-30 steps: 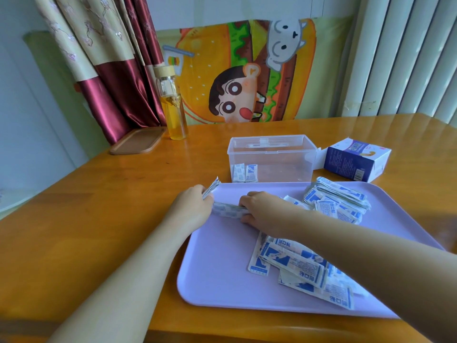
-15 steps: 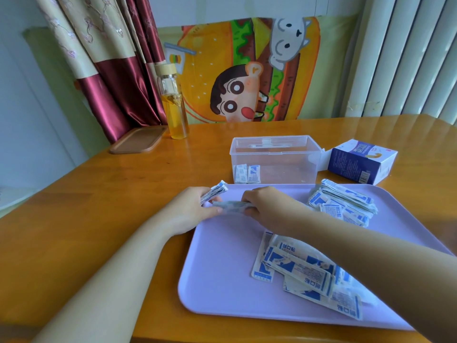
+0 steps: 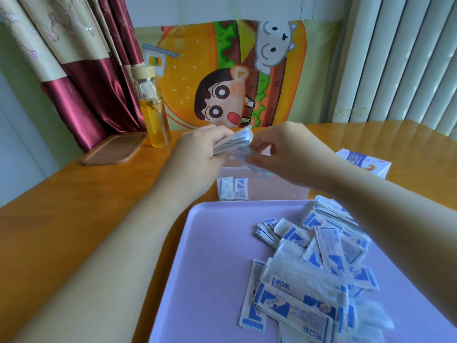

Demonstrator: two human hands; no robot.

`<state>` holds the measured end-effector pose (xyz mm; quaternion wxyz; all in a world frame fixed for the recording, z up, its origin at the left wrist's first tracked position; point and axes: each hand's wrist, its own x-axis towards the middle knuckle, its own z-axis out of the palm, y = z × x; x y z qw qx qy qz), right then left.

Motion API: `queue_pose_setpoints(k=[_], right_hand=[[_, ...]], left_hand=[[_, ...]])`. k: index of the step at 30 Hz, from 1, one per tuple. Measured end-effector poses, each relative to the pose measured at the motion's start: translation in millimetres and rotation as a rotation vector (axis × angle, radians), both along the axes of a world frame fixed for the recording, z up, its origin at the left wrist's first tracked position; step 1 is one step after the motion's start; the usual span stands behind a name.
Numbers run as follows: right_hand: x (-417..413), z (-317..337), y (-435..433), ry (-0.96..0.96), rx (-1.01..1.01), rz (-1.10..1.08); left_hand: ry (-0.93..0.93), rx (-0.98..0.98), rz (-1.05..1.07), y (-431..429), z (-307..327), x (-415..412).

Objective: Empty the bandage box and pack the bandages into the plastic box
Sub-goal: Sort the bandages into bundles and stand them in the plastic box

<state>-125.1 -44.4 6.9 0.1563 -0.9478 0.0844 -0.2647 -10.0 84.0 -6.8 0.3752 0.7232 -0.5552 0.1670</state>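
Note:
My left hand (image 3: 197, 154) grips a small stack of white-and-blue bandages (image 3: 235, 141) above the clear plastic box (image 3: 272, 191). My right hand (image 3: 279, 149) pinches a single bandage (image 3: 249, 160) right beside that stack. Two bandages (image 3: 233, 188) stand inside the box at its left end; the box's upper part is hidden by my hands. Many loose bandages (image 3: 311, 273) lie piled on the lilac tray (image 3: 210, 256) in front. The blue-and-white bandage box (image 3: 363, 164) lies on the table at right, partly behind my right forearm.
A glass bottle with yellow liquid (image 3: 153, 110) and a wooden lid or tray (image 3: 115, 149) stand at the table's back left. A cartoon cloth hangs behind the wooden table (image 3: 74, 214). Curtains hang at left, blinds at right.
Both hands rose off the tray and moved forward over the plastic box, carrying the stack and the single bandage. The camera came closer.

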Motion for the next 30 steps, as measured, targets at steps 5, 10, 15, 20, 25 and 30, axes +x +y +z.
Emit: queue_pose_setpoints(k=[5, 10, 15, 20, 25, 30], right_hand=[[13, 12, -29, -0.063, -0.081, -0.101], [45, -6, -64, 0.183, -0.038, -0.282], [70, -26, -80, 0.603, 0.028, -0.373], [91, -33, -95, 0.830, 0.486, -0.463], [104, -47, -105, 0.933, 0.686, -0.540], [109, -60, -108, 0.892, 0.876, -0.495]], left_hand=[[0.069, -0.068, -0.016, -30, 13, 11], [0.297, 0.080, 0.186, -45, -14, 40], [0.352, 0.226, 0.185, -41, -22, 54], [0.422, 0.433, 0.085, -36, -27, 59], [0.401, 0.447, 0.049, -37, -28, 65], [0.395, 0.461, 0.024, -36, -30, 69]])
